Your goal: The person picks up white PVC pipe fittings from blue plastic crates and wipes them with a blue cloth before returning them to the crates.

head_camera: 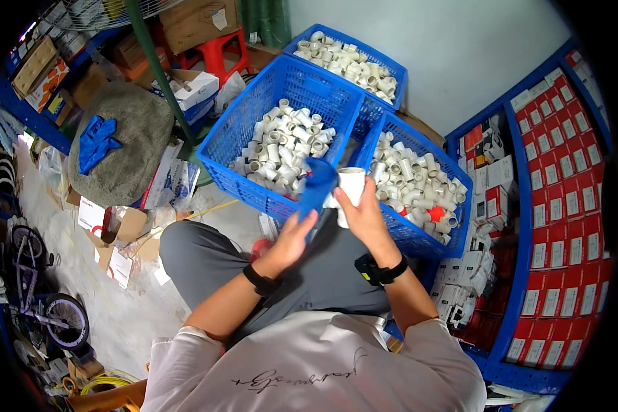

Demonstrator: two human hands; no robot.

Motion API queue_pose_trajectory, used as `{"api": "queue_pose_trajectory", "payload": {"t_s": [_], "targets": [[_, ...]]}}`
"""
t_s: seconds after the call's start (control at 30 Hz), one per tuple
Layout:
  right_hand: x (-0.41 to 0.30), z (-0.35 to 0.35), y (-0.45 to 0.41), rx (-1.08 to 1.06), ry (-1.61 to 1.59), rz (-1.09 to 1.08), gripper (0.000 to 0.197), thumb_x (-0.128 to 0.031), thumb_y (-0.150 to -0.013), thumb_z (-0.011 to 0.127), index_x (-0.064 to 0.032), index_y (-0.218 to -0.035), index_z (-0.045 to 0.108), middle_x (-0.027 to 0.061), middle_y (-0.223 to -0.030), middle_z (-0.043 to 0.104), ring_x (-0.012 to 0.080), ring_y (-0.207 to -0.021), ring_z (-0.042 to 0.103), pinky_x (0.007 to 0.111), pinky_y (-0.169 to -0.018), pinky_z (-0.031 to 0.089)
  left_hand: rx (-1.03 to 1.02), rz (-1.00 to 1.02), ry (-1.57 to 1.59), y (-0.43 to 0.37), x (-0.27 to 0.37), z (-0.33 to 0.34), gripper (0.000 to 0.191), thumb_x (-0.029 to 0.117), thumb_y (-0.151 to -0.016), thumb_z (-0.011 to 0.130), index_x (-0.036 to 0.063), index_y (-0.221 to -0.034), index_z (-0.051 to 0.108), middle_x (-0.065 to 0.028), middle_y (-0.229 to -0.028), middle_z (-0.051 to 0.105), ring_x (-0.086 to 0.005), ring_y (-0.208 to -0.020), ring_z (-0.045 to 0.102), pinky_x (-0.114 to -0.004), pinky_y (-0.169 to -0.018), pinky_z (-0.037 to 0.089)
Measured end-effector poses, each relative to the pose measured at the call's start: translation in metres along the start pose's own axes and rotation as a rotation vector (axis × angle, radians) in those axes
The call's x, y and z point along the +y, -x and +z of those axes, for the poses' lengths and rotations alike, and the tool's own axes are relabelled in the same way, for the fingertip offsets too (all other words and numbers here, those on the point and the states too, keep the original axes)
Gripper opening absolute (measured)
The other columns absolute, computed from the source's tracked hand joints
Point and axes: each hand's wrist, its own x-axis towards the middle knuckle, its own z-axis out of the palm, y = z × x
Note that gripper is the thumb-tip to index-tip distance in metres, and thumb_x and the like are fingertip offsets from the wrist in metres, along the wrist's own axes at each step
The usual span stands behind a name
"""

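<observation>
My right hand grips a white plastic pipe fitting, apparently a tee, with its round open end facing up. In my left hand is a blue cloth, blurred and raised close beside the fitting. Both hands are above my lap, at the near edge of a blue plastic crate that holds many loose white fittings. To the right, a second blue crate carries more white fittings and a few red pieces.
Behind stands a third blue crate of fittings. A grey plush cushion with another blue cloth is at left, by a green pole. Blue shelving with red-and-white boxes lines the right. Cardboard and a bicycle occupy the left floor.
</observation>
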Motion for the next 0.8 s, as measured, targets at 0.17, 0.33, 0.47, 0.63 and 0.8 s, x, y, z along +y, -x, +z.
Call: {"api": "queue_pose_trajectory", "payload": {"t_s": [0.17,0.33,0.47,0.63,0.8], "targets": [[-0.004,0.002,0.019,-0.083,-0.032,-0.069,0.052,-0.021,-0.081,0.063,0.0073,-0.115,0.035,0.021,-0.1,0.055,0.0253,-0.091,0.056,0.033,-0.079,0.044,0.122,-0.047,0.123,-0.01,-0.011,-0.005,0.045,0.028,-0.093,0.04,-0.0016,-0.127,0.038,-0.0124,-0.125,0.046,-0.0221,-0.115,0.044,-0.031,-0.099,0.031],[-0.012,-0.013,0.004,0.017,-0.319,-0.048,0.046,-0.015,-0.083,0.061,0.0045,-0.115,0.035,0.0158,-0.105,0.052,0.0193,-0.096,0.052,0.03,-0.082,0.042,0.149,-0.326,0.725,-0.01,0.005,0.003,0.044,0.031,-0.091,0.044,0.0013,-0.124,0.041,-0.0128,-0.116,0.053,-0.024,-0.103,0.055,-0.038,-0.09,0.043],[0.022,-0.02,-0.03,0.041,-0.341,-0.046,0.047,-0.017,-0.081,0.064,0.0027,-0.113,0.036,0.0143,-0.105,0.053,0.0175,-0.094,0.053,0.03,-0.082,0.044,0.184,-0.391,0.648,-0.006,-0.006,0.005,0.052,0.033,-0.091,0.041,0.0007,-0.131,0.032,-0.0151,-0.128,0.044,-0.0275,-0.115,0.046,-0.041,-0.099,0.035],[0.081,-0.02,-0.084,-0.075,-0.397,0.135,0.053,-0.019,-0.077,0.069,0.0049,-0.113,0.037,0.0148,-0.105,0.054,0.0182,-0.095,0.054,0.029,-0.081,0.045,0.228,-0.522,0.777,-0.001,-0.012,0.012,0.049,0.032,-0.091,0.042,0.001,-0.129,0.035,-0.0138,-0.124,0.047,-0.0261,-0.112,0.048,-0.039,-0.096,0.038],[0.133,0.002,-0.138,-0.068,-0.376,0.231,0.063,-0.019,-0.074,0.072,0.0054,-0.116,0.031,0.0146,-0.104,0.054,0.018,-0.095,0.054,0.028,-0.08,0.045,0.226,-0.545,0.845,0.004,-0.007,0.019,0.052,0.031,-0.092,0.042,0.0011,-0.132,0.03,-0.013,-0.128,0.043,-0.0259,-0.116,0.045,-0.04,-0.099,0.035]]}}
